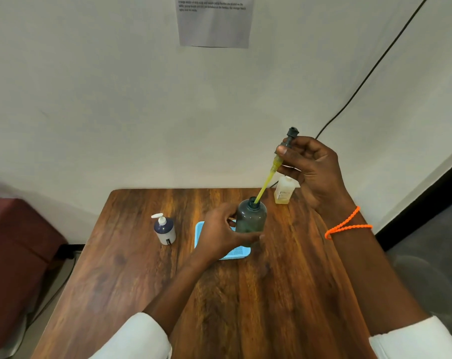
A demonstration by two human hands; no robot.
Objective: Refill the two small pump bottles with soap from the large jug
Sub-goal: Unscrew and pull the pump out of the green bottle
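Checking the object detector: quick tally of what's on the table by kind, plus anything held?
Bottles: 3: dark bottle gripped by left hand, navy pump bottle, pale yellowish bottle
Pump heads off a bottle: 1: pump head, yellow-coated tube, pinched by right hand
Trays: 1: blue tray
Total: 5

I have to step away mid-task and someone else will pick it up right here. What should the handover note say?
Left hand: grips the grey bottle, upright beside the blue tray.
Right hand: holds the grey pump head above it, with the soap-yellowed dip tube angled into the open neck, not screwed on.
The navy bottle stands at left with its white pump fitted. The pale soap bottle stands at the table's far edge.
Done, apparently: navy bottle closed. I cannot tell the fill level of either bottle.
Left: check the levels, then seat and tighten the grey pump.
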